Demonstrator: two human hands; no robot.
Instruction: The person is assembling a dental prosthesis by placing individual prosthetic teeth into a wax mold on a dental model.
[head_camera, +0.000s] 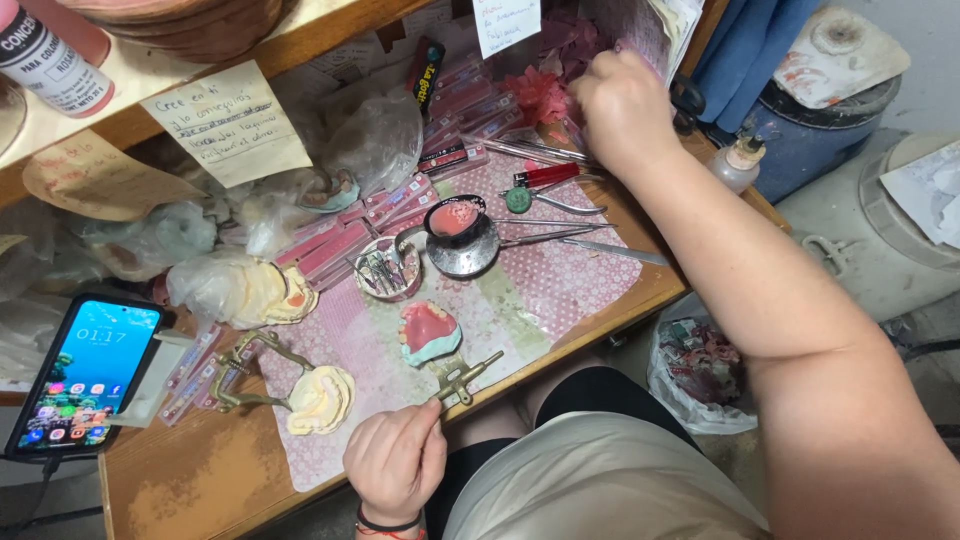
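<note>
A pink denture model on a pale green base (430, 333) is sitting on the patterned mat (560, 280) near the bench's front edge, carried by a brass articulator (462, 378); the left hand (395, 460) is lying just beside it, fingers curled shut around a thin tool whose tip is barely showing; the right hand (622, 108) is reaching far back among red clutter, its grip hidden, so I cannot tell; a small bowl of pink wax (455, 217) is resting behind; a phone (85, 372) is leaning well left.
</note>
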